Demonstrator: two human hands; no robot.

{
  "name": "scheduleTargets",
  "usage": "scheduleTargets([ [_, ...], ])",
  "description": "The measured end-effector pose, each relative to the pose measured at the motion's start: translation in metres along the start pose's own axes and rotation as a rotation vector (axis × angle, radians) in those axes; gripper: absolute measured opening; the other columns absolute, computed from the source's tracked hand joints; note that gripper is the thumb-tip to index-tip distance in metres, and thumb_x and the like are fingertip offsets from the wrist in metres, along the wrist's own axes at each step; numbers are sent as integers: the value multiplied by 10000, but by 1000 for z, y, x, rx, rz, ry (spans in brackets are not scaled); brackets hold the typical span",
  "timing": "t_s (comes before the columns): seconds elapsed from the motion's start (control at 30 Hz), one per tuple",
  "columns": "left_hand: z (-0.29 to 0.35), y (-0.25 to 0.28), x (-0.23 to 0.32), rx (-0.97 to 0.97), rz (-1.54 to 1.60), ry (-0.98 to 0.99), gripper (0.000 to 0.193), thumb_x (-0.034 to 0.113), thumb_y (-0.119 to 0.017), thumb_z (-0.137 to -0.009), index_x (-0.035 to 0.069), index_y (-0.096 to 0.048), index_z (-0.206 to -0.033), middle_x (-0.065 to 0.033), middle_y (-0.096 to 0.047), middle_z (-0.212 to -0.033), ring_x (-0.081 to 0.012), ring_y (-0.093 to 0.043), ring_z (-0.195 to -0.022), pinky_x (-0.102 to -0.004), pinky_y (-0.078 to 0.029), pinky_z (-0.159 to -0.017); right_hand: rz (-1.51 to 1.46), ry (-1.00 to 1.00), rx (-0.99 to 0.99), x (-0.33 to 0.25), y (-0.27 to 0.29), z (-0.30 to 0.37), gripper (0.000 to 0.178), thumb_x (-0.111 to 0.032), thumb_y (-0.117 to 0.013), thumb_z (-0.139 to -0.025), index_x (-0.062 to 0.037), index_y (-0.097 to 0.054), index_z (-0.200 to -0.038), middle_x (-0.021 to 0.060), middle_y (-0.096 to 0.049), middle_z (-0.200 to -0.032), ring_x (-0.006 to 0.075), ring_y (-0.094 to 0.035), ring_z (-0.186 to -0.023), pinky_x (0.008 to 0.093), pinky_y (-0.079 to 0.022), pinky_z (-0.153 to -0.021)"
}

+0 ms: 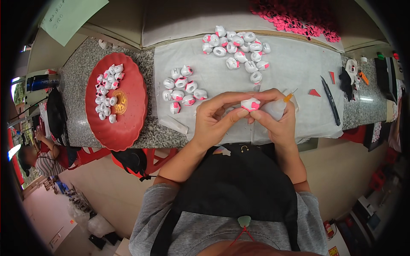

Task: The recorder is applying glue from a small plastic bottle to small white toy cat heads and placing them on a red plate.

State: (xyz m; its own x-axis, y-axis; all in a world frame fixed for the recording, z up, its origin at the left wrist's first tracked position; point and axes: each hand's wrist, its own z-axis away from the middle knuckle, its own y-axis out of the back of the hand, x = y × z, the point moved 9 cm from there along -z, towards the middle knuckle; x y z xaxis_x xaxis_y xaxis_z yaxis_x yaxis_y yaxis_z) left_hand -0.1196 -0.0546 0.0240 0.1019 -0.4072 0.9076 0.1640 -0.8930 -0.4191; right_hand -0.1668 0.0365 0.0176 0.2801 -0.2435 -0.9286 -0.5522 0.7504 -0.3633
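Note:
Both my hands meet over the near edge of the white sheet (299, 68) on the counter. My left hand (213, 117) and my right hand (277, 121) together pinch a small white piece with pink patches (250, 104). The right hand also holds a small clear squeeze bottle with an orange nozzle (279, 106) against its palm. Just beyond my left hand lies a small group of similar white and pink pieces (181, 87). A larger cluster of them (237, 49) sits farther back on the sheet.
A red round plate (128, 115) at the left holds several more small white pieces. A heap of pink cut-outs (299, 19) lies at the back right. A dark pen-like tool (331, 100) and red scraps (314, 92) rest on the sheet's right. A person sits at far left (38, 158).

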Motion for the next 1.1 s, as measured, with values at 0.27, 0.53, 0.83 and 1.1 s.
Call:
scheduleTargets([
  [0.27, 6, -3, 10, -115, 64, -168, 223, -47, -544, -693, -44, -514, -914, -147, -514, -947, -173, -504, -852, -261, -428, -689, -29, 82, -42, -4, -11, 12, 211, 31, -567, -675, 28, -504, -876, 70, -542, -670, 87, -519, -578, 188, -398, -498],
  [0.53, -6, 35, 35, 61, -944, -87, 260, 7, -603, -627, 38, -562, -882, -78, -496, -872, -160, -483, -774, -259, -387, -668, 166, 40, 59, -7, 6, -3, 376, 7, -519, -660, 33, -439, -1027, 73, -540, -690, 100, -475, -538, 199, -381, -518],
  [0.83, -37, -24, 29, -30, -1438, -393, 207, 89, -619, -606, 68, -546, -798, -36, -473, -795, -197, -446, -758, -307, -344, -640, 279, 219, 286, -33, 56, 9, 423, -16, -504, -653, -2, -330, -1039, 97, -438, -830, 109, -415, -576, 206, -342, -526],
  [1.1, -43, -33, 18, -80, -1427, -484, 185, 85, -621, -595, 61, -477, -707, -34, -470, -715, -189, -457, -661, -295, -329, -577, 198, 384, 160, -43, 56, 23, 294, -98, -464, -691, -12, -329, -938, 136, -379, -958, 174, -455, -632, 280, -374, -560],
])
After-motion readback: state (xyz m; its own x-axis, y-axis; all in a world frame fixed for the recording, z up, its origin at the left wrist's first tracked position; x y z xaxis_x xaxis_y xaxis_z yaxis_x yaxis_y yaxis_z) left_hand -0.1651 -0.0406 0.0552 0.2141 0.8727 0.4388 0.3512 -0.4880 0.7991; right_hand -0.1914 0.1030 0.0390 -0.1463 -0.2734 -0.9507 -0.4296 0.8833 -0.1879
